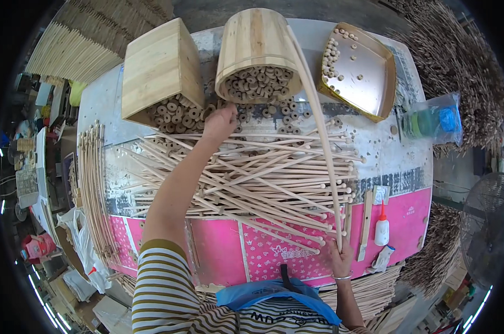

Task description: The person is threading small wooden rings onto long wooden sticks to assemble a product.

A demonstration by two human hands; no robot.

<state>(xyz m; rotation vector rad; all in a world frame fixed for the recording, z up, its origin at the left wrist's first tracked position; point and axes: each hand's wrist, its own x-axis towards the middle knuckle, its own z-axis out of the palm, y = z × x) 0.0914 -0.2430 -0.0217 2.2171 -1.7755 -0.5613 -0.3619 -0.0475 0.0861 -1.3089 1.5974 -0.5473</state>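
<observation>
My left hand (pixel 221 122) reaches across the table with its fingers curled down among loose wooden rings (pixel 288 119). What its fingertips pinch, if anything, is hidden. My right hand (pixel 342 260), near the table's front edge, is wrapped round the lower end of long pale wooden rods (pixel 321 133). They rise toward the far side, passing just right of the round wooden bucket (pixel 257 44). Between my hands lies a loose heap of thin wooden sticks (pixel 252 183), many with a small round knob at the right end. My left forearm crosses over part of it.
A wooden box (pixel 154 69) and the bucket lie tipped, spilling rings. A shallow tray (pixel 369 72) holds small wooden beads. Bundled sticks (pixel 90 183) line the left edge. At right are a red-tipped glue bottle (pixel 381 231), a wooden strip (pixel 366 225) and a bagged green container (pixel 430 121).
</observation>
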